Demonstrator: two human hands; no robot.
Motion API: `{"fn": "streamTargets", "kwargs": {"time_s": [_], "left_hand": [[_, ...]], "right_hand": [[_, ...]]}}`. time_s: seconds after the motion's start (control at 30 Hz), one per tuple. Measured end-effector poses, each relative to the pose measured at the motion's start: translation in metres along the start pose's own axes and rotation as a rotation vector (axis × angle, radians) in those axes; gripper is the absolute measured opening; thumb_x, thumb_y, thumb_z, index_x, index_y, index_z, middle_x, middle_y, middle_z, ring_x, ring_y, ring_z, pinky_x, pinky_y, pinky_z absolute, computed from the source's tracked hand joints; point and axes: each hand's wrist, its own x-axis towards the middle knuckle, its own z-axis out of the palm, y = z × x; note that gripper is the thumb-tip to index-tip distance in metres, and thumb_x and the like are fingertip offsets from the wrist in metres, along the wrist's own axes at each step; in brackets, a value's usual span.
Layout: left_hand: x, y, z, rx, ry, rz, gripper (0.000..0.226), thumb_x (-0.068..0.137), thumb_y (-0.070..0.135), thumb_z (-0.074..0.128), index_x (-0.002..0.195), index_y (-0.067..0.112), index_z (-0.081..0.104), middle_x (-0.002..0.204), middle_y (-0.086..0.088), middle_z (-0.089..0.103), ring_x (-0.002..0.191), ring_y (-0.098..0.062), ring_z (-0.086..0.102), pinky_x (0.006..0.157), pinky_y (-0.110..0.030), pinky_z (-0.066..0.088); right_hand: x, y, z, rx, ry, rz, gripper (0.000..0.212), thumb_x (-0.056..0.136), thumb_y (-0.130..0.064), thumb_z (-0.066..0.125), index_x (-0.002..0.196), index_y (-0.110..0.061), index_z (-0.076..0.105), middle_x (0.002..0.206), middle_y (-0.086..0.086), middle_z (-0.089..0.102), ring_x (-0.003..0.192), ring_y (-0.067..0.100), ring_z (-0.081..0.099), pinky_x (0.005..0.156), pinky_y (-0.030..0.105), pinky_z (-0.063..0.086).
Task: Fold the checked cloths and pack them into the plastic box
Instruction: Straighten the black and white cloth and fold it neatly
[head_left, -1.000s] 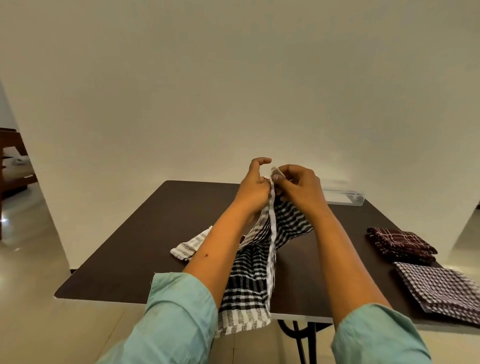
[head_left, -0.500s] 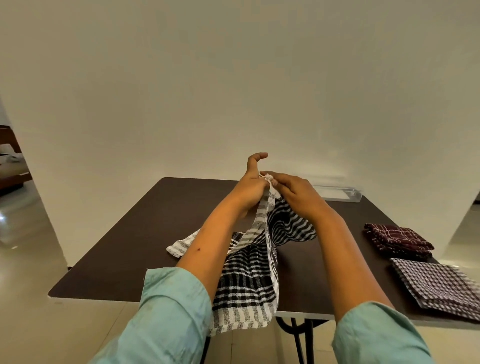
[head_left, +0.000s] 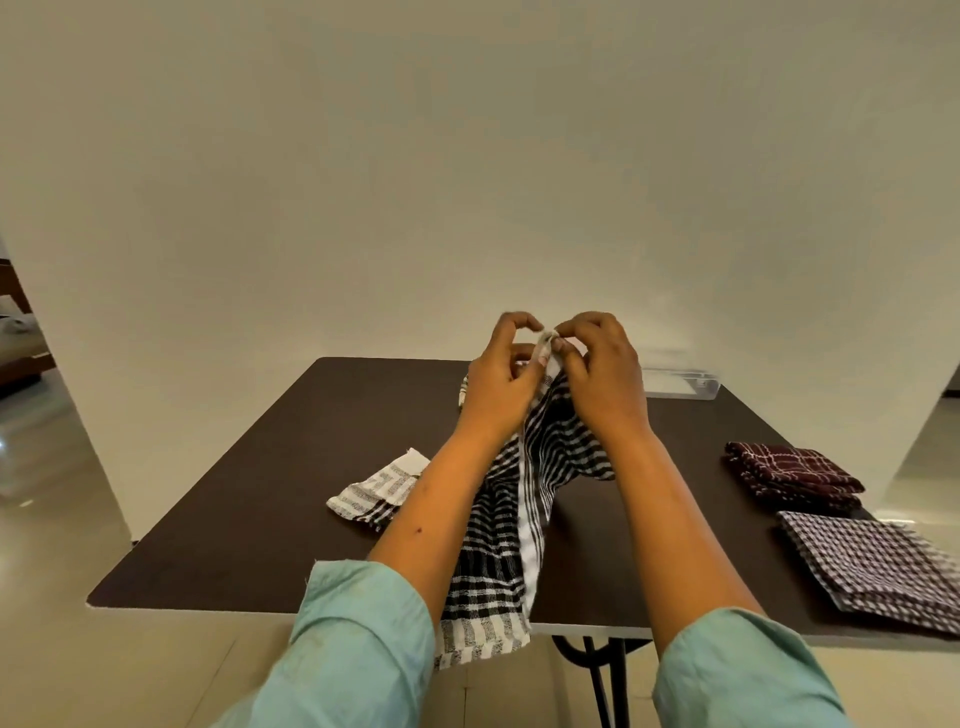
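Note:
A black-and-white checked cloth (head_left: 524, 499) hangs from both my hands above the dark table (head_left: 249, 509). My left hand (head_left: 501, 379) and my right hand (head_left: 602, 374) pinch its top corners together, fingertips touching. Its lower end droops over the table's near edge, and one white corner lies on the tabletop at the left. A clear plastic box (head_left: 680, 383) sits at the far right edge, partly hidden behind my right hand. Two folded cloths lie at the right: a maroon checked one (head_left: 792, 475) and a purple-and-white checked one (head_left: 878, 569).
The table stands against a plain cream wall. Its black metal legs (head_left: 597, 670) show under the near edge. Shiny floor spreads to the left, with wooden furniture (head_left: 15, 332) at the far left edge.
Both hands have lifted slightly with the cloth's top corners pinched together. The left thumb has curled down to meet the fingers. The cloth's lower end hangs a bit further over the near edge.

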Motion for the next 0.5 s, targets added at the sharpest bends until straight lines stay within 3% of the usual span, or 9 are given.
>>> {"fn": "streamTargets", "kwargs": {"time_s": [0.2,0.27,0.4,0.43,0.5], "left_hand": [[-0.013,-0.015,0.006,0.202,0.046,0.073,0.025,0.081,0.028,0.072,0.1,0.026,0.056,0.096,0.01,0.065,0.079,-0.011,0.062,0.072,-0.037,0.054],[-0.016,-0.016,0.004,0.326,0.046,0.067,0.027,0.079,0.032,0.071,0.102,0.029,0.057,0.098,0.013,0.063,0.08,-0.009,0.059,0.073,-0.034,0.053],[-0.022,-0.014,0.006,0.59,-0.048,-0.001,0.037,0.081,0.039,0.057,0.115,0.025,0.062,0.116,0.007,0.063,0.101,-0.016,0.059,0.085,-0.036,0.05],[-0.024,-0.012,0.006,0.631,-0.069,-0.033,0.036,0.08,0.038,0.052,0.111,0.023,0.064,0.114,0.005,0.063,0.099,-0.019,0.059,0.082,-0.036,0.049],[-0.024,-0.012,0.006,0.656,-0.085,-0.095,0.02,0.08,0.031,0.05,0.085,0.017,0.063,0.091,0.001,0.061,0.08,-0.023,0.057,0.068,-0.034,0.046]], "right_hand": [[0.003,-0.006,-0.009,0.12,0.062,0.041,0.014,0.097,-0.019,0.048,0.101,-0.018,0.062,0.092,-0.006,0.065,0.087,0.015,0.06,0.072,0.031,0.047],[0.004,-0.006,-0.011,0.116,0.073,0.041,0.015,0.098,-0.019,0.047,0.102,-0.017,0.062,0.091,-0.007,0.063,0.087,0.014,0.058,0.07,0.028,0.042],[0.004,-0.003,-0.013,0.126,0.11,0.041,0.016,0.098,-0.019,0.046,0.104,-0.015,0.061,0.093,-0.003,0.065,0.087,0.015,0.059,0.07,0.027,0.04],[0.005,-0.003,-0.014,0.127,0.122,0.037,0.016,0.099,-0.02,0.046,0.104,-0.015,0.061,0.092,-0.003,0.065,0.087,0.016,0.059,0.07,0.027,0.04],[0.006,-0.002,-0.015,0.123,0.149,0.034,0.016,0.099,-0.02,0.046,0.104,-0.014,0.061,0.092,-0.003,0.065,0.086,0.016,0.059,0.07,0.027,0.04]]}}
